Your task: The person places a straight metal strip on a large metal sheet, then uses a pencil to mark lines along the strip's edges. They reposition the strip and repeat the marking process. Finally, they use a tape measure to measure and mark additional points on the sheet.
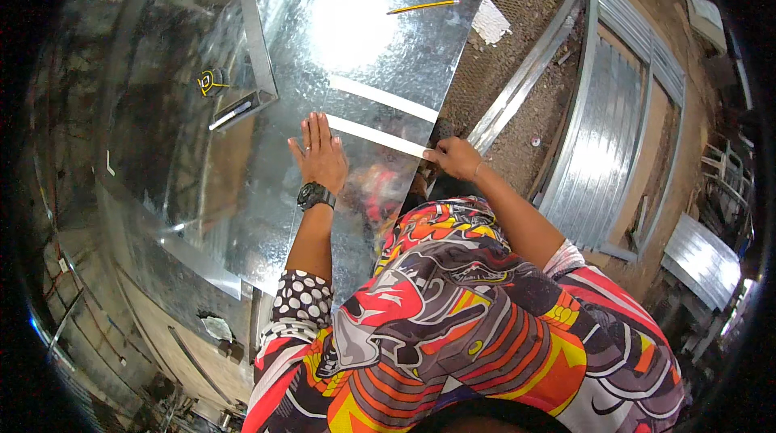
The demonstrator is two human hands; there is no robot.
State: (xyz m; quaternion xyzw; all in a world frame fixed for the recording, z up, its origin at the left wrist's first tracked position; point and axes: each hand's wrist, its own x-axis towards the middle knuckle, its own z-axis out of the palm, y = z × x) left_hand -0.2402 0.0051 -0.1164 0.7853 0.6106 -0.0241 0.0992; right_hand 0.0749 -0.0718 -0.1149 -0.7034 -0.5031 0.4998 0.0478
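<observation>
white strip [376, 135] across shiny metal sheet [420, 61], between hands. right hand [457, 160] pinching end at sheet edge; left hand [321, 160] flat, fingers nearly together. uneven pull might skew strip; edge, if sharp, could cut fingertips.

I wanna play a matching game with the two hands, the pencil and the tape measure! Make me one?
1. left hand
2. pencil
3. right hand
4. tape measure

A. at the right end of the lower pale strip
B. black and yellow
C. palm down on the metal sheet
D. thin, mostly yellow

Pairs: 1-C, 2-D, 3-A, 4-B
</observation>
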